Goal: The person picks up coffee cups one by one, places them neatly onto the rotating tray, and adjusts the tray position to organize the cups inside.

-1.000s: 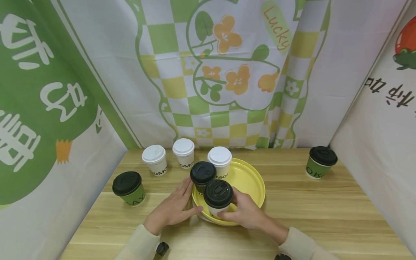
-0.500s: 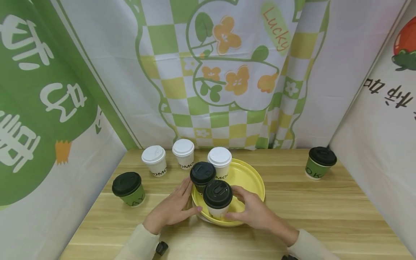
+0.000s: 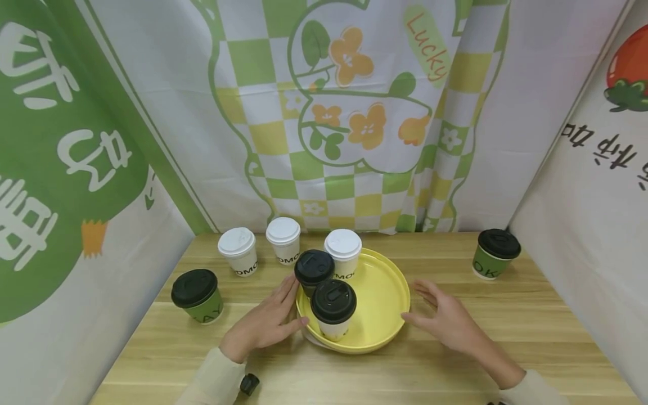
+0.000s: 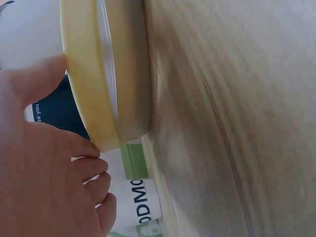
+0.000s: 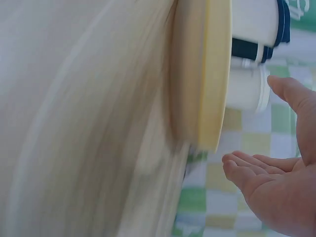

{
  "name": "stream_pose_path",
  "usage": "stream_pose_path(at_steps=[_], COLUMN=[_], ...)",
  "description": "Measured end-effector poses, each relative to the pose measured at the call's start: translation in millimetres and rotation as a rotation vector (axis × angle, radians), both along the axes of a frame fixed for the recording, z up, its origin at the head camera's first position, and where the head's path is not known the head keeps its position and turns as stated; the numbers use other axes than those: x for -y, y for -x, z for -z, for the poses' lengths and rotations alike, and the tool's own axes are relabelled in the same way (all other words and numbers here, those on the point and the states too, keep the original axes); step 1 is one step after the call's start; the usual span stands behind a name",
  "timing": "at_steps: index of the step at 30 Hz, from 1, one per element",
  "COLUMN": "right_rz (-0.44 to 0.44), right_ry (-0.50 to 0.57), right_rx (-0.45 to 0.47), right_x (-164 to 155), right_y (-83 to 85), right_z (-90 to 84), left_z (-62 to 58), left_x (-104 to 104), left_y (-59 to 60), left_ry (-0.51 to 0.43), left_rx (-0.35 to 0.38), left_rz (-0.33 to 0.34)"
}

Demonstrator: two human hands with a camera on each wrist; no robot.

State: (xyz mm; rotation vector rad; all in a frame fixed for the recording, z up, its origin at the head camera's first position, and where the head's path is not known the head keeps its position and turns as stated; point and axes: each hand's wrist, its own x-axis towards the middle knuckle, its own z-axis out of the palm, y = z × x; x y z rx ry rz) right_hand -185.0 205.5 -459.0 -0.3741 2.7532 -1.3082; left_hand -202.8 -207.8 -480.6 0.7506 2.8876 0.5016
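A round yellow tray point(image 3: 382, 315) carries three lidded paper cups on its left half. Nearest me is a white cup with a black lid point(image 3: 334, 309); behind it stands a dark cup with a black lid point(image 3: 314, 270), then a white cup with a white lid point(image 3: 343, 250). My left hand point(image 3: 265, 323) rests against the tray's left rim, thumb and fingers spread; the left wrist view shows the thumb and fingertips touching the yellow rim point(image 4: 84, 74). My right hand point(image 3: 448, 320) is at the tray's right side, fingers relaxed and holding nothing; in the right wrist view it appears apart from the rim.
Two white cups, one further left point(image 3: 239, 251) and one beside it point(image 3: 283, 241), stand at the back left. A green cup with a black lid point(image 3: 197, 295) is left of my hand; another green cup point(image 3: 495, 254) stands at the back right. Curtains enclose the wooden table point(image 3: 506, 337).
My right hand has let go of the front black-lidded cup and moved right, off the tray to its right side. That cup stays on the tray; my left hand keeps its place.
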Motion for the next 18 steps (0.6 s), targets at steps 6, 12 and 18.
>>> stream_pose_path(at_steps=[6,12,18], right_rz=[0.084,0.173,0.231], right_ry=[-0.045,-0.127,-0.177], right_rx=[0.014,0.039,0.064], right_x=[-44.2,-91.8,-126.2], right_y=[-4.0,-1.4,9.0], right_z=[5.5,10.5,20.6], left_z=[0.2,0.5,3.2], left_x=[-2.1,-10.0,-11.7], left_y=[-7.9,-23.3,-23.3], left_ry=[-0.007,-0.003,0.001], left_rx=[-0.002,-0.027,-0.047], left_rz=[-0.01,-0.039,-0.046])
